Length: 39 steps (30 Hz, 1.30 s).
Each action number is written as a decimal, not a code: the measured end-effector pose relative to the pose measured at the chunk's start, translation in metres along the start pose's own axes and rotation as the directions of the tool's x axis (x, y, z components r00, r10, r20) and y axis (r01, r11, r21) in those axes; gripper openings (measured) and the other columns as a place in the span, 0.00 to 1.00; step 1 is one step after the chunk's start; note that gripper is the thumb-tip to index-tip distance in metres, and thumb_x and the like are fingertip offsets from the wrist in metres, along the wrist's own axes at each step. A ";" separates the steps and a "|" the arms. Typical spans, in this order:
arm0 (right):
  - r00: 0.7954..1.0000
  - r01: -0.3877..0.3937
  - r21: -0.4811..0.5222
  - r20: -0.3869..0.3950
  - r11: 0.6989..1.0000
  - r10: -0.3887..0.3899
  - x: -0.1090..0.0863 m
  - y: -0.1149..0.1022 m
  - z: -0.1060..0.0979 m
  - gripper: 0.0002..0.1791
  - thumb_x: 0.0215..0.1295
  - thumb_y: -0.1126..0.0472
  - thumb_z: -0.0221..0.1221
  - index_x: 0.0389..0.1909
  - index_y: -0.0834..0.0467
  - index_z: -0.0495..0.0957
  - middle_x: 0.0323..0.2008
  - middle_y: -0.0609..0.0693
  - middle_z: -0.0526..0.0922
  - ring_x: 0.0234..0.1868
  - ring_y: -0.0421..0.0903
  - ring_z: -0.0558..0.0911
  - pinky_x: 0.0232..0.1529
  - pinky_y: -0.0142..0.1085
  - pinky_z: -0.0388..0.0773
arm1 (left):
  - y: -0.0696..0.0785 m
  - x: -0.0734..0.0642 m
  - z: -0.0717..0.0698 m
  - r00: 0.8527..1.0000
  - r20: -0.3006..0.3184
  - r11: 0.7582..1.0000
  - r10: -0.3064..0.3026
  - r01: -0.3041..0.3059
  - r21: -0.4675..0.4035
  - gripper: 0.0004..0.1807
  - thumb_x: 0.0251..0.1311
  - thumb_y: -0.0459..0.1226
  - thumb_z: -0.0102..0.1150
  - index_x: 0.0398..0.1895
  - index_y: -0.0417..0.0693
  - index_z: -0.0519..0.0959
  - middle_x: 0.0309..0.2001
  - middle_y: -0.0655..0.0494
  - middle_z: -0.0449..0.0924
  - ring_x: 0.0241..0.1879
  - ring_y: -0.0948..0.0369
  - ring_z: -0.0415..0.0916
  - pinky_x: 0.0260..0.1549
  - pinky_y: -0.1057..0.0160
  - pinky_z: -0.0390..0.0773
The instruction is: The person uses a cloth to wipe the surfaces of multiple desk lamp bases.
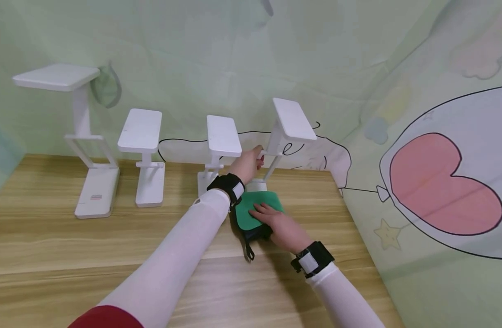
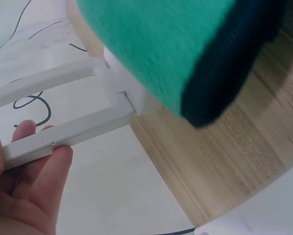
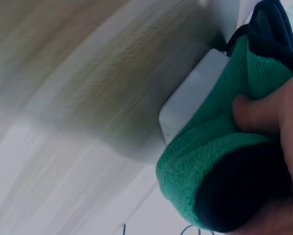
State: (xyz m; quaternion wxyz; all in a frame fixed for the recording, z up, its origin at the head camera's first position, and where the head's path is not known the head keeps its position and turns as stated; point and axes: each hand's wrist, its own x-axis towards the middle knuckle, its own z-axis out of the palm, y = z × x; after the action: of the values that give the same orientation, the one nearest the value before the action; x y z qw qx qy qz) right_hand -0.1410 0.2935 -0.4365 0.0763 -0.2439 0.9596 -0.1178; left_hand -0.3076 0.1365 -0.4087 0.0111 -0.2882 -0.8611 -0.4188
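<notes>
A white folding desk lamp (image 1: 293,119) stands at the right end of a row on the wooden table. My left hand (image 1: 249,165) holds one of the lamp's slim arm bars (image 2: 73,128), its thumb and fingers on either side of the bar in the left wrist view. A green cloth (image 1: 251,212) with black edging and a loop covers most of the lamp's base (image 3: 195,93). On the cloth lies my right hand (image 1: 285,230), and the right wrist view shows its thumb pressing into the folds while it grips the cloth against the base.
Left of this lamp stand a small white lamp (image 1: 224,135), another small one (image 1: 141,130) and a taller one (image 1: 58,77) at the far left. A pale green curtain (image 1: 193,54) hangs behind the table (image 1: 185,282); a balloon-printed one hangs at right.
</notes>
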 end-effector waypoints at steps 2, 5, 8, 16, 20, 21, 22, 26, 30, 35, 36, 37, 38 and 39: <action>1.000 0.006 0.003 -0.013 1.000 -0.006 0.008 0.001 0.001 0.51 0.51 0.89 0.51 0.78 0.57 0.71 0.79 0.59 0.66 0.80 0.60 0.63 0.72 0.54 0.69 | 0.000 0.000 0.000 1.000 0.006 1.000 0.000 0.000 0.004 0.06 0.80 0.32 0.56 0.54 0.42 0.75 0.38 0.48 0.84 0.33 0.59 0.78 0.37 0.62 0.76; 0.999 -0.004 0.002 -0.042 1.000 0.004 0.022 0.003 0.003 0.50 0.51 0.88 0.51 0.78 0.57 0.70 0.79 0.60 0.66 0.80 0.59 0.63 0.73 0.52 0.68 | 0.001 0.000 -0.001 1.000 0.016 1.000 -0.002 0.002 0.007 0.08 0.80 0.32 0.55 0.56 0.41 0.76 0.39 0.49 0.83 0.34 0.59 0.79 0.37 0.62 0.76; 0.996 -0.031 -0.005 -0.079 1.000 0.030 0.033 0.006 0.006 0.48 0.55 0.88 0.54 0.78 0.57 0.71 0.79 0.60 0.67 0.80 0.59 0.64 0.74 0.50 0.67 | 0.002 -0.001 -0.003 1.000 0.022 1.000 -0.007 0.007 0.005 0.09 0.81 0.31 0.54 0.57 0.40 0.76 0.39 0.50 0.83 0.35 0.59 0.79 0.38 0.62 0.77; 0.987 -0.111 -0.028 -0.121 0.993 0.107 0.032 0.013 0.007 0.47 0.55 0.86 0.59 0.78 0.60 0.70 0.79 0.61 0.66 0.80 0.60 0.63 0.74 0.51 0.66 | 0.003 -0.002 -0.002 1.000 0.028 1.000 -0.007 0.007 0.008 0.07 0.81 0.30 0.53 0.56 0.42 0.75 0.39 0.50 0.83 0.36 0.59 0.80 0.38 0.62 0.77; 0.986 -0.137 -0.017 -0.103 0.990 0.134 0.020 0.012 0.005 0.47 0.54 0.87 0.55 0.78 0.61 0.70 0.79 0.62 0.65 0.81 0.62 0.61 0.74 0.53 0.65 | 0.004 -0.002 -0.003 0.999 0.034 1.000 -0.018 0.018 0.005 0.09 0.81 0.31 0.54 0.58 0.40 0.75 0.40 0.48 0.84 0.35 0.58 0.79 0.37 0.62 0.76; 0.985 -0.144 -0.014 -0.095 0.989 0.142 0.016 0.011 0.004 0.47 0.54 0.88 0.54 0.78 0.61 0.70 0.79 0.62 0.65 0.81 0.62 0.62 0.73 0.53 0.67 | 0.004 -0.002 -0.004 0.999 0.034 1.000 -0.021 0.021 0.002 0.09 0.81 0.31 0.54 0.58 0.41 0.75 0.40 0.47 0.84 0.35 0.58 0.79 0.38 0.61 0.76; 0.985 -0.149 -0.008 -0.089 0.989 0.148 0.012 0.009 0.004 0.47 0.54 0.88 0.53 0.78 0.61 0.70 0.79 0.62 0.65 0.80 0.63 0.62 0.72 0.53 0.69 | 0.004 -0.002 -0.004 0.999 0.033 1.000 -0.022 0.022 0.000 0.09 0.80 0.31 0.55 0.57 0.41 0.75 0.40 0.47 0.85 0.35 0.58 0.79 0.37 0.61 0.75; 0.986 -0.154 -0.012 -0.073 0.988 0.152 -0.003 0.002 0.002 0.48 0.52 0.89 0.53 0.77 0.59 0.71 0.79 0.60 0.67 0.79 0.61 0.65 0.61 0.48 0.79 | 0.004 -0.002 -0.003 0.999 0.024 0.999 -0.030 0.030 -0.011 0.07 0.80 0.31 0.55 0.56 0.42 0.75 0.40 0.48 0.85 0.35 0.58 0.79 0.37 0.61 0.75; 0.989 -0.130 -0.009 -0.073 0.991 0.129 -0.017 -0.006 0.002 0.50 0.49 0.88 0.56 0.77 0.58 0.72 0.78 0.59 0.68 0.78 0.60 0.66 0.50 0.44 0.80 | 0.007 -0.003 -0.004 0.999 0.025 0.999 -0.035 0.036 -0.015 0.07 0.81 0.31 0.55 0.55 0.42 0.75 0.41 0.48 0.84 0.35 0.58 0.79 0.36 0.61 0.76; 0.989 -0.123 0.024 -0.077 0.992 0.125 -0.025 -0.011 0.002 0.50 0.48 0.89 0.55 0.77 0.58 0.73 0.78 0.59 0.68 0.79 0.61 0.66 0.60 0.47 0.78 | 0.006 -0.003 -0.004 0.999 0.032 0.999 -0.028 0.029 -0.020 0.05 0.81 0.31 0.55 0.54 0.43 0.75 0.41 0.46 0.85 0.35 0.57 0.79 0.35 0.61 0.75; 0.989 -0.126 0.028 -0.080 0.992 0.128 -0.025 -0.011 0.002 0.50 0.48 0.89 0.55 0.77 0.58 0.73 0.78 0.59 0.68 0.78 0.61 0.66 0.59 0.47 0.78 | 0.005 -0.002 -0.004 0.999 0.037 0.999 -0.025 0.025 -0.023 0.06 0.81 0.31 0.54 0.54 0.42 0.75 0.41 0.46 0.85 0.35 0.58 0.79 0.35 0.62 0.75; 0.988 -0.129 0.032 -0.083 0.991 0.132 -0.024 -0.012 0.003 0.50 0.49 0.88 0.55 0.77 0.57 0.73 0.78 0.59 0.68 0.78 0.60 0.67 0.59 0.46 0.78 | 0.004 -0.001 -0.004 0.999 0.043 1.000 -0.022 0.023 -0.022 0.06 0.81 0.31 0.55 0.54 0.42 0.75 0.40 0.46 0.85 0.34 0.58 0.78 0.35 0.62 0.75; 0.986 -0.137 0.037 -0.086 0.990 0.140 -0.023 -0.013 0.003 0.50 0.50 0.88 0.54 0.77 0.57 0.72 0.78 0.58 0.68 0.78 0.60 0.67 0.58 0.46 0.78 | 0.003 0.000 -0.005 0.999 0.051 1.000 -0.018 0.019 -0.020 0.06 0.81 0.31 0.55 0.54 0.42 0.75 0.40 0.46 0.84 0.34 0.58 0.78 0.34 0.63 0.75; 0.985 -0.142 0.043 -0.094 0.989 0.145 -0.022 -0.015 0.003 0.49 0.51 0.87 0.54 0.77 0.56 0.72 0.78 0.59 0.68 0.77 0.60 0.68 0.57 0.45 0.79 | 0.003 0.000 -0.006 0.998 0.059 1.000 -0.016 0.017 -0.019 0.06 0.80 0.31 0.55 0.54 0.41 0.74 0.40 0.46 0.84 0.35 0.58 0.78 0.34 0.63 0.74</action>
State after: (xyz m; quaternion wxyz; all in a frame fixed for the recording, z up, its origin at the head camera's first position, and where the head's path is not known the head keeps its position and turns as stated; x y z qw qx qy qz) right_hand -0.1150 0.2909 -0.4338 0.0426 -0.1667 0.9750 -0.1408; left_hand -0.3080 0.1334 -0.4024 -0.0205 -0.2933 -0.8592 -0.4187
